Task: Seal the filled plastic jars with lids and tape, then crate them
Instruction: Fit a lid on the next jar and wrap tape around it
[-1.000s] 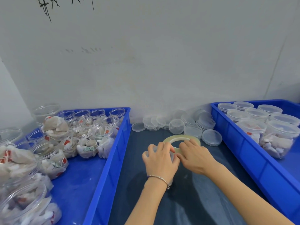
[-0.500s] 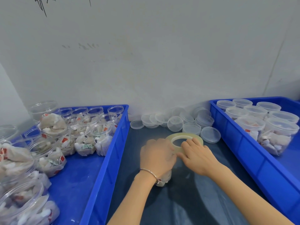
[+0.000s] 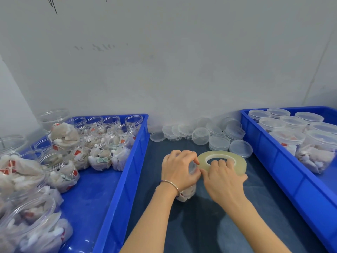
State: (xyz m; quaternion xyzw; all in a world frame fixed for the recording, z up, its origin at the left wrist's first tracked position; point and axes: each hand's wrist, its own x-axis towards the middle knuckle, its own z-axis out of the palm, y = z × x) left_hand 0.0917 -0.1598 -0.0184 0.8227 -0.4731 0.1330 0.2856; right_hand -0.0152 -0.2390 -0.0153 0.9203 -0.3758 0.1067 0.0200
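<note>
Far left: a blue crate of open jars (image 3: 102, 152), all stuffed with white sachets, none lidded. Most of the work judged to lie here, with many jars waiting for lids and tape.

Centre, on the dark surface (image 3: 200, 225): left hand (image 3: 179, 170) curled over the top of one filled jar (image 3: 186, 195), gripping it around the lid and holding it upright; only the jar's lower part and a sliver of the lid visible under the fingers. Just beside it, right hand (image 3: 221, 181) holding the tape roll (image 3: 223, 161), fingertips hooked into the core, thumb at the jar's rim where roll and lid meet. Judged to be mid-taping, with the lid already on; how far the tape runs round cannot be told, the strip itself too clear to make out.

Behind the hands, against the wall: a scatter of loose clear lids (image 3: 200, 136), some stacked, some propped.

Far right: second blue crate (image 3: 284, 172) with lidded jars (image 3: 288, 137) standing in rows, judged finished. Room left in its near half for more.
</note>
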